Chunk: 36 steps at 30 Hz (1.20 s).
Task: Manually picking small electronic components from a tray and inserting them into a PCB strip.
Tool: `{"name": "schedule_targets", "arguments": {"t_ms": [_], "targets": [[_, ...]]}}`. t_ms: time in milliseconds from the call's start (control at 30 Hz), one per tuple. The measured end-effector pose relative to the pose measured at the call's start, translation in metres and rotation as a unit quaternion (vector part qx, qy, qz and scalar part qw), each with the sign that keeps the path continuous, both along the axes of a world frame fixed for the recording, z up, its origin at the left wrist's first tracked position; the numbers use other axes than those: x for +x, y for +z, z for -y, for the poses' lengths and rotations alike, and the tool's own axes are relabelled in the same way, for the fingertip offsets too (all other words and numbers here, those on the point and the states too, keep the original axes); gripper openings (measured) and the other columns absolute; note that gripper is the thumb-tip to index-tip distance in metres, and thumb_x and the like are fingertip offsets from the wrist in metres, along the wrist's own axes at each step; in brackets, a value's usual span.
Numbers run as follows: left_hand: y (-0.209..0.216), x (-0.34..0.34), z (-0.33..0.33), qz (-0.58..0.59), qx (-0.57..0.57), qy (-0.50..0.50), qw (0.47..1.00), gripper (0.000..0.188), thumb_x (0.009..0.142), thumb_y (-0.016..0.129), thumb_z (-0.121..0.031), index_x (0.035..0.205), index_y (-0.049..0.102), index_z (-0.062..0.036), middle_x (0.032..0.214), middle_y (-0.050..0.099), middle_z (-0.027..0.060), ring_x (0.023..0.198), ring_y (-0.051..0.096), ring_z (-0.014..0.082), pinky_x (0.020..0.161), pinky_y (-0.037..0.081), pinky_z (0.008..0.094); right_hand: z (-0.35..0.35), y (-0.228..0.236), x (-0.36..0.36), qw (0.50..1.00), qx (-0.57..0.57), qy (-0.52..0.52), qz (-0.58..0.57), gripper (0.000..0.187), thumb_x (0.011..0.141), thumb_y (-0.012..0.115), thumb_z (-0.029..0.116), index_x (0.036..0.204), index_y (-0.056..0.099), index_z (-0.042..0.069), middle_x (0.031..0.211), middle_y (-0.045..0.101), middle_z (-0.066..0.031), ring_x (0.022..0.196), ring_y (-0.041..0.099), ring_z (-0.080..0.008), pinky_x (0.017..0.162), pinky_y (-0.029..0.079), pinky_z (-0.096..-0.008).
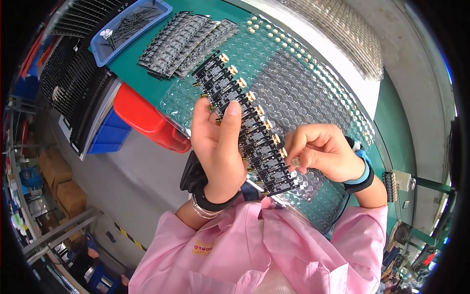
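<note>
round part pinched beside a dark circuit board strip

the left hand (219,147) has its grip closed around a long black circuit board strip (254,137), thumb pressed over the top face and fingers at the left edge. the strip slants from upper left to lower right, held above a clear pocketed tray (298,88). a row of pale, coppery round pieces (259,110) lines its right long edge.

the right hand (325,154) has its grip pinched on a small round part (295,161) between thumb and index finger, just beside the strip's lower right edge; whether the part touches the strip, i cannot tell. more small round pieces sit in the tray's pockets along its far edge.

the tray lies on a green counter (125,69). beyond the strip's upper end are stacked board panels (176,44), and left of those a blue bin (104,56) with thin dark pieces (134,24) in it. a stack of clear trays (342,29) stands at upper right. a red seat (142,115) shows left of the left hand, and black racks (71,83) farther left.
</note>
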<state>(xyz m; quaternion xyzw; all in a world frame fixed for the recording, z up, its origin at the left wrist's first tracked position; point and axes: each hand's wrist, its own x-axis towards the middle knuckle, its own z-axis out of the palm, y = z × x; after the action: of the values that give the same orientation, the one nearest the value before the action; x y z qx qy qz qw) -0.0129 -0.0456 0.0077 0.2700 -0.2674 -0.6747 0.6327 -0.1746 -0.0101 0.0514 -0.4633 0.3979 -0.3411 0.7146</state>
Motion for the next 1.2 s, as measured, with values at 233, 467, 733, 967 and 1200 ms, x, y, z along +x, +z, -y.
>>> {"name": "schedule_targets", "arguments": {"t_ms": [233,467,733,967,1200], "targets": [[0.003,-0.004,-0.001,-0.001,-0.009,0.004,1.000,0.014,0.087,0.047,-0.008,0.098,0.041,-0.0019,0.078,0.050,-0.0013,0.065,0.041,0.0014,0.054,0.033,0.0170,-0.002,0.001,-0.001,0.999,-0.005,-0.004,-0.039,0.012,0.076,0.062,0.006,0.074,0.052,-0.002,0.072,0.052,-0.0068,0.067,0.047,-0.0125,0.059,0.038,-0.0236],[-0.001,-0.005,-0.001,0.007,-0.021,0.001,1.000,0.015,0.087,0.047,-0.007,0.099,0.040,-0.0012,0.077,0.050,-0.0013,0.065,0.041,0.0012,0.055,0.032,0.0166,-0.001,0.001,0.001,0.999,-0.022,-0.004,-0.030,0.015,0.075,0.064,0.008,0.074,0.053,-0.002,0.072,0.052,-0.0063,0.067,0.046,-0.0122,0.059,0.038,-0.0234],[-0.005,-0.006,0.001,0.052,-0.044,0.006,0.998,0.015,0.087,0.047,-0.006,0.099,0.041,-0.0009,0.078,0.050,-0.0012,0.065,0.041,0.0012,0.054,0.032,0.0168,0.005,0.009,-0.003,0.973,-0.145,0.066,-0.168,0.010,0.078,0.062,0.009,0.079,0.057,0.000,0.075,0.057,-0.0027,0.067,0.053,-0.0076,0.060,0.041,-0.0205],[-0.002,0.003,0.001,-0.010,0.009,0.020,1.000,0.016,0.087,0.047,-0.007,0.100,0.043,-0.0015,0.088,0.054,0.0024,0.073,0.047,0.0043,0.062,0.038,0.0192,0.050,0.013,-0.017,0.900,-0.302,-0.029,-0.313,0.016,0.080,0.059,0.015,0.085,0.057,-0.001,0.075,0.056,-0.0042,0.065,0.052,-0.0110,0.060,0.042,-0.0225],[-0.006,0.003,-0.009,0.011,0.010,0.014,1.000,0.015,0.086,0.048,-0.007,0.100,0.044,-0.0018,0.090,0.054,0.0035,0.076,0.048,0.0060,0.065,0.039,0.0205,0.109,-0.018,-0.048,0.759,-0.412,-0.049,-0.501,0.027,0.080,0.058,0.021,0.099,0.053,0.002,0.095,0.054,-0.0101,0.089,0.051,-0.0194,0.077,0.042,-0.0292]]}}
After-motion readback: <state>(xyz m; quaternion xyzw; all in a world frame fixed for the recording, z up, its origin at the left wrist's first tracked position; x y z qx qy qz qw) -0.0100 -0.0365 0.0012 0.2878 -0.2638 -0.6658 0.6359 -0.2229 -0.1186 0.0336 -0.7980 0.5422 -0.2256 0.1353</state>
